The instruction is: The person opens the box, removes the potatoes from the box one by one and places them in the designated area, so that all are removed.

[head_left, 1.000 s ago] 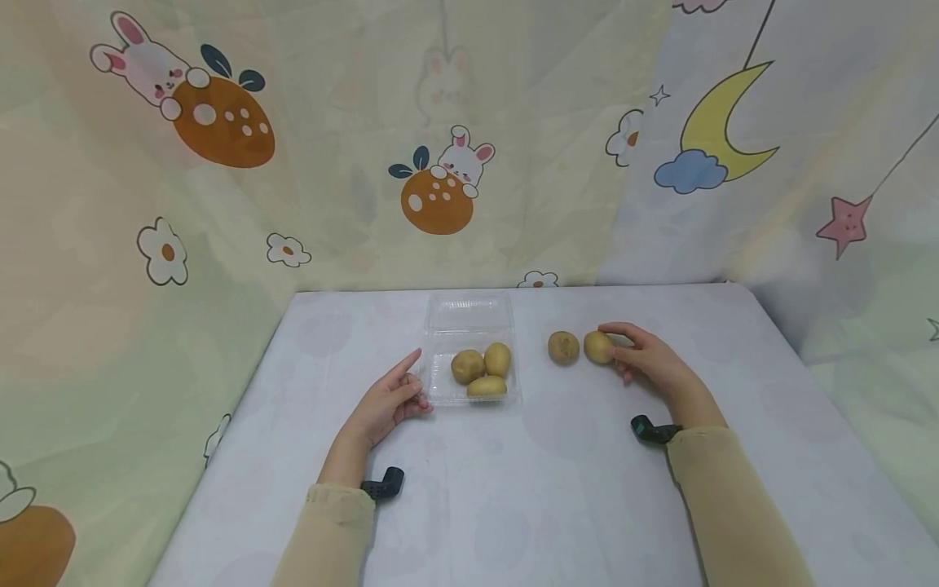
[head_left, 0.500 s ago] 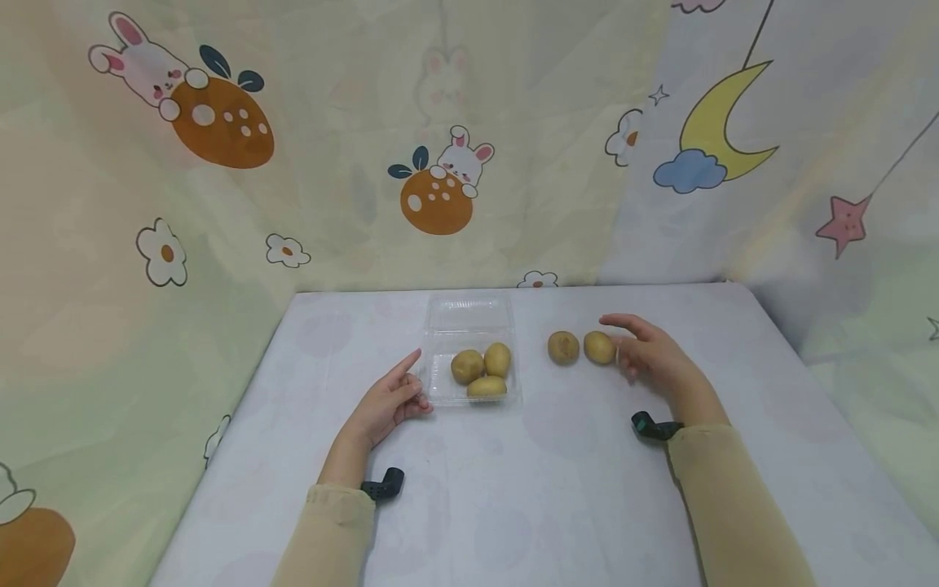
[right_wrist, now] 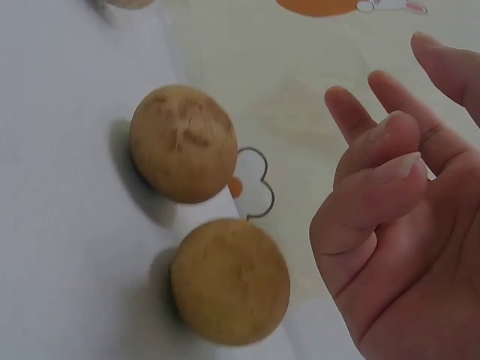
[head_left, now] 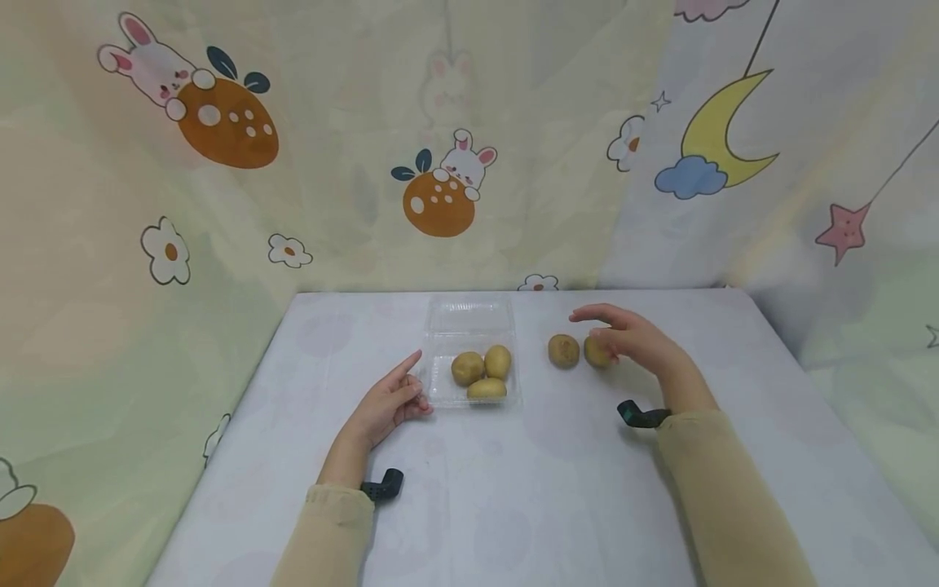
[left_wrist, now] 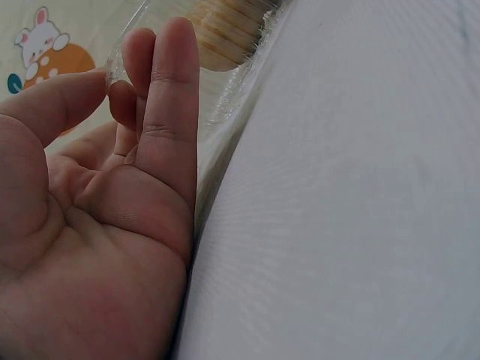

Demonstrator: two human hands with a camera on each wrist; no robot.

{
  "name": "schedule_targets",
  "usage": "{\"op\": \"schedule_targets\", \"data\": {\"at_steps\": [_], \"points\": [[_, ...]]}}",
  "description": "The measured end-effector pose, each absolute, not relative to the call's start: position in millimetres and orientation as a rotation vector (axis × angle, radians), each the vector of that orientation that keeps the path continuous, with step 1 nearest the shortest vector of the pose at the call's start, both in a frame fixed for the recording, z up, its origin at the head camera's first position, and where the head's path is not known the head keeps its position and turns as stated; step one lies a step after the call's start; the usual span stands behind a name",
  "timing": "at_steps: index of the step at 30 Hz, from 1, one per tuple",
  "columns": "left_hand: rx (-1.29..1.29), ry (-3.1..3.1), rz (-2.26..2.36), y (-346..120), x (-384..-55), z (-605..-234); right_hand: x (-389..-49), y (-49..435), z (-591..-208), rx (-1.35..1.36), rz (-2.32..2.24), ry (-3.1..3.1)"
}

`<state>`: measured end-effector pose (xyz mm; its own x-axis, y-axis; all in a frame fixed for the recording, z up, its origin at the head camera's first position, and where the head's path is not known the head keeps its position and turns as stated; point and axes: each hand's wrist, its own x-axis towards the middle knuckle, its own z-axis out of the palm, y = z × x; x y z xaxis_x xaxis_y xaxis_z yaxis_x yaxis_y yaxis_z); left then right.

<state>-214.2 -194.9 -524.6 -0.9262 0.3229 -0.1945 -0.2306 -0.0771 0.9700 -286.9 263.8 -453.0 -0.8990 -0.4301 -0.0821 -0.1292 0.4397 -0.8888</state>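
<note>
A clear plastic clamshell box [head_left: 443,391] stands on the table with its lid raised at the back, and three potatoes [head_left: 467,368] lie inside. Along its left side rests my left hand [head_left: 385,408], index finger extended, fingertips at the box's edge; the left wrist view shows the thumb tip by the clear wall. Two more potatoes sit side by side right of the box: a browner potato [head_left: 563,351] and a yellower potato [right_wrist: 230,282]. My right hand [head_left: 634,338] hovers above the yellower one, partly hiding it in the head view. In the right wrist view its fingers hold nothing.
A white-covered table [head_left: 469,497] bears everything. Behind it and at its sides hangs a printed cloth [head_left: 330,163] with rabbits, flowers and a moon. Each wrist carries a small black camera [head_left: 385,486].
My right hand let go of the yellower potato, drew back a little, then rose and shifted left over it. The potatoes and my left hand stayed in place.
</note>
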Motion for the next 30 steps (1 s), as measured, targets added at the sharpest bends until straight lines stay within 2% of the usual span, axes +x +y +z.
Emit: {"op": "schedule_targets", "data": {"at_steps": [7, 15, 18, 25, 30], "points": [[0.093, 1.824, 2.061, -195, -213, -525, -294, 237, -441, -0.649, -1.373, 2.304], [0.108, 1.818, 2.061, -196, -213, -523, -300, 204, -432, -0.712, -1.232, 2.267], [0.109, 1.816, 2.061, -196, -213, -522, -301, 193, -432, -0.707, -1.236, 2.209], [0.108, 1.82, 2.064, -195, -213, -521, -300, 169, -432, -0.496, -1.157, 2.178], [0.108, 1.827, 2.06, -195, -214, -522, -303, 154, -432, -0.626, -1.095, 2.204]]}}
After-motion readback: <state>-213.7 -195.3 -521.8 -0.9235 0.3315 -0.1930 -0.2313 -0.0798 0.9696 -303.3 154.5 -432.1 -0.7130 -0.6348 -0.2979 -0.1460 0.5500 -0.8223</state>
